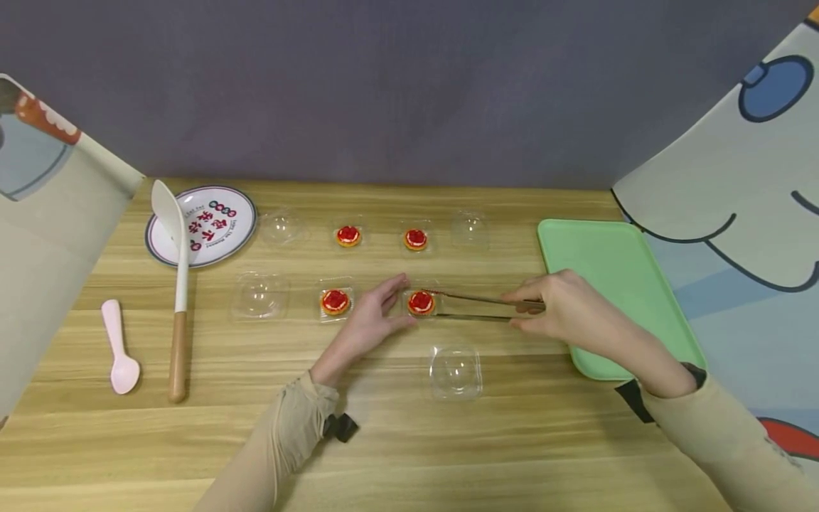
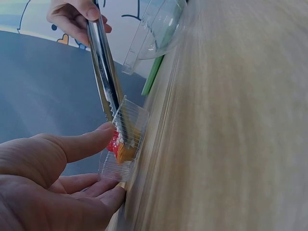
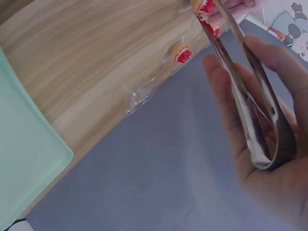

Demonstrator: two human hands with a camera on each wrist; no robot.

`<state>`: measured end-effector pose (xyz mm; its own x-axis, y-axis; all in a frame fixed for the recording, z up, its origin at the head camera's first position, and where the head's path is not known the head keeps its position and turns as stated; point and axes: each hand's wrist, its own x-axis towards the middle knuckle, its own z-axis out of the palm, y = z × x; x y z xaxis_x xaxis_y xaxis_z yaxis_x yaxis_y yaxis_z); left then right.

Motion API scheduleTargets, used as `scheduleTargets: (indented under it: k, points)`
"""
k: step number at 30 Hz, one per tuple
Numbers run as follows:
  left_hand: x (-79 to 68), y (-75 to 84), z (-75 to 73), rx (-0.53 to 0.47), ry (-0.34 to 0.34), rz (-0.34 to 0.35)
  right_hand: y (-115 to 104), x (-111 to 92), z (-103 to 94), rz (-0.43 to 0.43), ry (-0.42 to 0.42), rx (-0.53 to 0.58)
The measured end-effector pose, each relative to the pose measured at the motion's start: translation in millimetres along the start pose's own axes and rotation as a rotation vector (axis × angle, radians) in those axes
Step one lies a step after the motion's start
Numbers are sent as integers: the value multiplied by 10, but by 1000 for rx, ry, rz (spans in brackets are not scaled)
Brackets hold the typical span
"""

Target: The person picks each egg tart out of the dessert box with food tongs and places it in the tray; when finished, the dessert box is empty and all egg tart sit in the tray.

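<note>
My right hand holds metal tongs with its thumb and fingers. In the head view their tips reach a red-topped tart, one arm along its far side and the other near its front right. That tart sits in a clear plastic tray. Beside the tray, my left hand has its thumb and fingers spread at the left edge. The left wrist view shows the fingertips at the tray's sides. Another tart in a clear tray lies left of this hand.
Two more tarts sit behind. Clear domed lids lie about the table. On the right is a green tray. A plate, a long-handled white spatula and a pink spoon lie left. A grey panel stands behind.
</note>
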<state>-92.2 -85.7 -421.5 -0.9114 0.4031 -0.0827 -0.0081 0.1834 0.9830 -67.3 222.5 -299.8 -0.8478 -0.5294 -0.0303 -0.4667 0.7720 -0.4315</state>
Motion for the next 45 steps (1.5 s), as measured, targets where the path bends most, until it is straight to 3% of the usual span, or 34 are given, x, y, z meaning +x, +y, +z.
scheduleTargets:
  k: [16, 28, 45]
  points:
    - [-11, -17, 9, 5, 1, 11, 23, -92, 79, 158, 10, 130]
    - [-8, -3, 21, 6, 2, 6, 67, -170, 109, 177, 47, 175]
    - [-9, 20, 0, 14, 2, -2, 121, -451, 42, 250, 141, 239]
